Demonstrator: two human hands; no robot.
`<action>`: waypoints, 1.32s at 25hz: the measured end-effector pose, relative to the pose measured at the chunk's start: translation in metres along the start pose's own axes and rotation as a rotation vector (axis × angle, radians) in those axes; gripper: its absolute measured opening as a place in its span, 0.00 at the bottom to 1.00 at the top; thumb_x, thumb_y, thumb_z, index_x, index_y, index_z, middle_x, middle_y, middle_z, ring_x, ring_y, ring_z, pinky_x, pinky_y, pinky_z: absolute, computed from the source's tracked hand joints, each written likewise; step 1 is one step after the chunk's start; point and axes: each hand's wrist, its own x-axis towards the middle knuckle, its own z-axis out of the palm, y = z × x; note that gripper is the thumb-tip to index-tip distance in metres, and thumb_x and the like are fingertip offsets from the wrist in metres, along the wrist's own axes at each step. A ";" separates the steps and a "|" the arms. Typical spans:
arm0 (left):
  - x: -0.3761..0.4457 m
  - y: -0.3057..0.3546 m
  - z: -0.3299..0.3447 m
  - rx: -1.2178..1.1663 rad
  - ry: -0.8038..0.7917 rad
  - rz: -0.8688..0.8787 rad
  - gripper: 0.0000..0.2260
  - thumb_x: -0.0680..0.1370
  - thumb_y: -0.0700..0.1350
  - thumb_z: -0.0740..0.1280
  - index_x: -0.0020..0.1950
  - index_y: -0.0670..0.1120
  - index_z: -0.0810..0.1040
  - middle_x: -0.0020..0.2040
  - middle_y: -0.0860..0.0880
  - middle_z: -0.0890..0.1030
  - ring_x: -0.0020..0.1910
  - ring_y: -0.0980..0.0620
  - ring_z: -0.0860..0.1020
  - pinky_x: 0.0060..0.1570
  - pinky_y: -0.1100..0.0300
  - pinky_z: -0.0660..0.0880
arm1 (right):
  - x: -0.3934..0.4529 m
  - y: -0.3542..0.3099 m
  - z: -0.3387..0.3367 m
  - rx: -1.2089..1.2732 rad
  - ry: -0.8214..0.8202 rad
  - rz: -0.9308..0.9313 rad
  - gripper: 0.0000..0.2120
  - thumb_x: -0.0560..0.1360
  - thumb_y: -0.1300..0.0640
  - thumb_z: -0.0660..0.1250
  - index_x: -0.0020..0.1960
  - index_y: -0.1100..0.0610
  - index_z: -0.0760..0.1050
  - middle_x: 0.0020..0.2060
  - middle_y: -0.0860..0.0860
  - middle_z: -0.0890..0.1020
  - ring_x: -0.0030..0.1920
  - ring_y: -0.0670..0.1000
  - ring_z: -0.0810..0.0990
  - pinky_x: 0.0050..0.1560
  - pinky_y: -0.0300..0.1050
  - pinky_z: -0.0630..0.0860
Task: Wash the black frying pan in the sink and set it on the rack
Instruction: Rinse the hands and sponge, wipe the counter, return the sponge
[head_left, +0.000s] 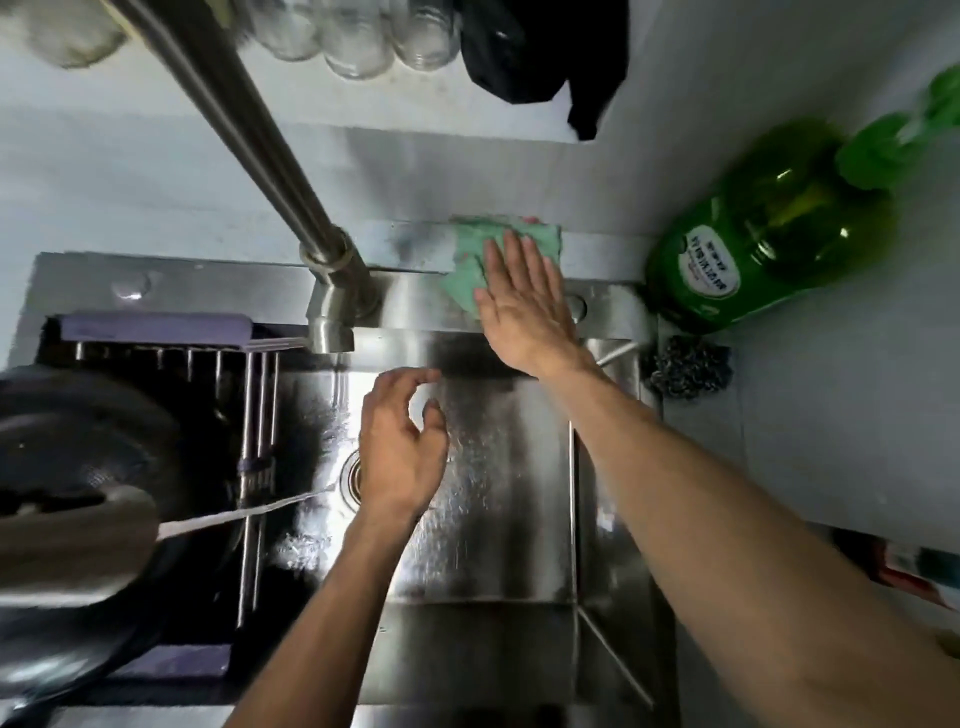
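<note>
Pan racked, sponge going back to the ledge.
The black frying pan (78, 447) sits on the rack (249, 415) at left; the right hand (524, 301) lies flat, fingers straight, on the green sponge (467, 260), the left hand (400, 447) hangs loosely curled and empty over the sink (498, 467); the task looks all but finished.

frying pan (78, 467): cut off at left edge | green bottle (769, 228): blurred (label unreadable)

right hand (524, 306) flat on green cloth (467, 249) | left hand (400, 447) over sink (498, 467)
</note>
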 end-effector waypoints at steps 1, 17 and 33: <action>0.003 0.011 0.006 -0.011 -0.018 0.023 0.16 0.72 0.41 0.61 0.57 0.50 0.79 0.57 0.53 0.76 0.58 0.49 0.75 0.58 0.45 0.74 | -0.005 0.021 -0.004 0.006 -0.005 0.051 0.28 0.85 0.47 0.44 0.81 0.53 0.41 0.81 0.52 0.41 0.80 0.53 0.38 0.77 0.50 0.34; -0.006 0.042 0.046 -0.077 -0.158 0.012 0.14 0.75 0.35 0.65 0.51 0.55 0.79 0.53 0.55 0.80 0.51 0.55 0.78 0.53 0.49 0.78 | -0.044 0.079 -0.008 0.231 0.368 0.206 0.19 0.80 0.61 0.60 0.70 0.58 0.73 0.72 0.57 0.72 0.72 0.57 0.70 0.74 0.49 0.64; 0.059 0.288 0.130 -0.271 -0.334 0.388 0.13 0.70 0.48 0.76 0.53 0.46 0.83 0.46 0.52 0.84 0.47 0.53 0.81 0.51 0.51 0.79 | -0.191 0.125 -0.039 0.998 0.497 0.694 0.09 0.67 0.50 0.61 0.45 0.43 0.77 0.42 0.55 0.84 0.41 0.61 0.84 0.41 0.64 0.81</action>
